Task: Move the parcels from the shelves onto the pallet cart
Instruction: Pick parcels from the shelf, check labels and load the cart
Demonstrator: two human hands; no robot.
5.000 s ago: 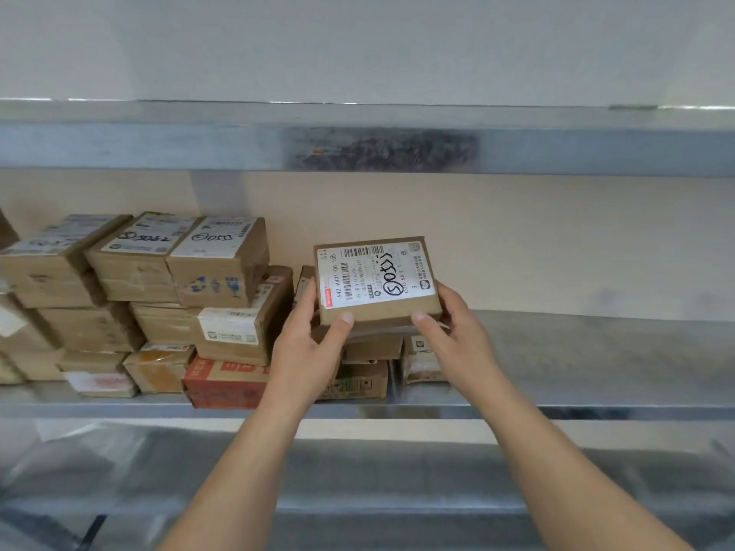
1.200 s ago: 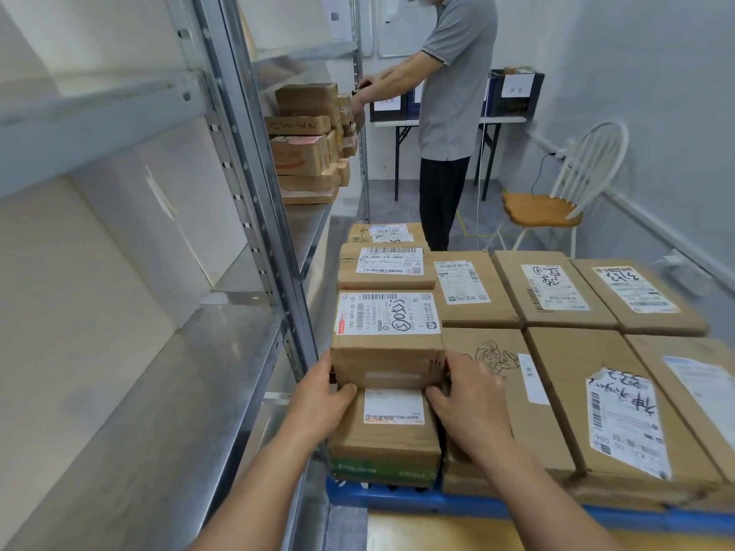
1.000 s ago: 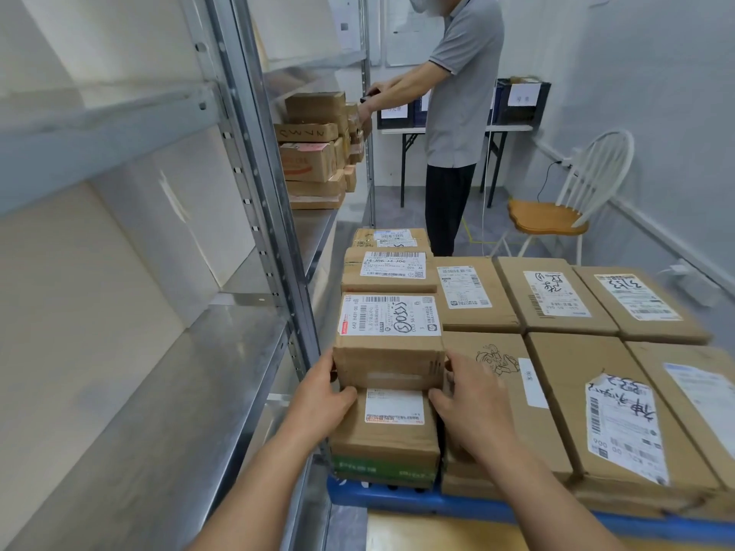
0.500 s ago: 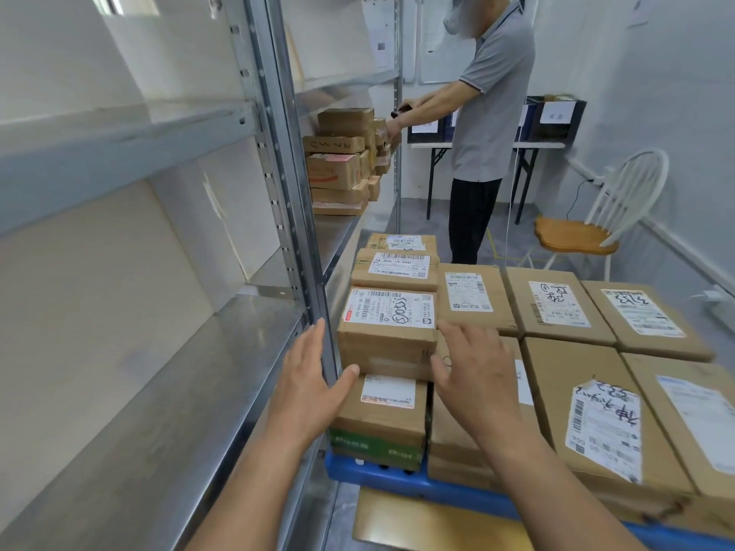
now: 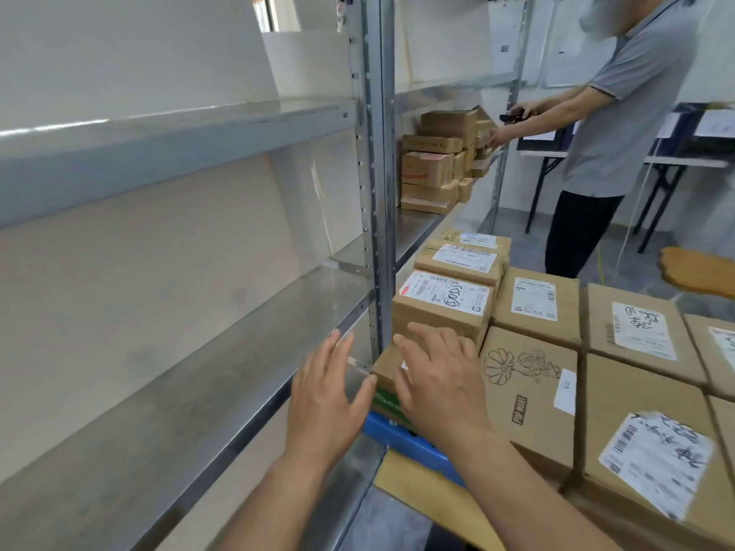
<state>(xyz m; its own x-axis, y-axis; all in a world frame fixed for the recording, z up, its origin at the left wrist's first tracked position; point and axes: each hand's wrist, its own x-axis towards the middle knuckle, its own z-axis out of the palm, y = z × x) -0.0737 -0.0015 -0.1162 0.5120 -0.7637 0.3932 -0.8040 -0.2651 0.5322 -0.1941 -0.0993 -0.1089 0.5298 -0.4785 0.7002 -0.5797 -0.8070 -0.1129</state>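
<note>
**Both hands open at the cart; shelf stack lies ahead past the post**

At the left, the near bay of the steel shelf shows only bare metal up to the grey upright post. Just right of that post's foot, the left hand hovers with its fingers spread and straight, gripping nothing. The right hand is beside it, equally spread and palm down.

The right hand's fingertips are close to the front face of the labelled parcel; whether they touch it cannot be told. That parcel sits on a green-edged box at the near left corner of the blue pallet cart. Its long side runs across the view, next to the Pop Mart carton, so this one looks delivered.

The next pick probably turns on the stacked parcels in the far bay, beyond the post. They lie ahead of and above both hands, well apart from them, and the row runs away along the shelf. The left hand is on the shelf side, so it seems the nearer one to lead. A second person at the right already has a hand at that stack, which may crowd the reach.
</note>
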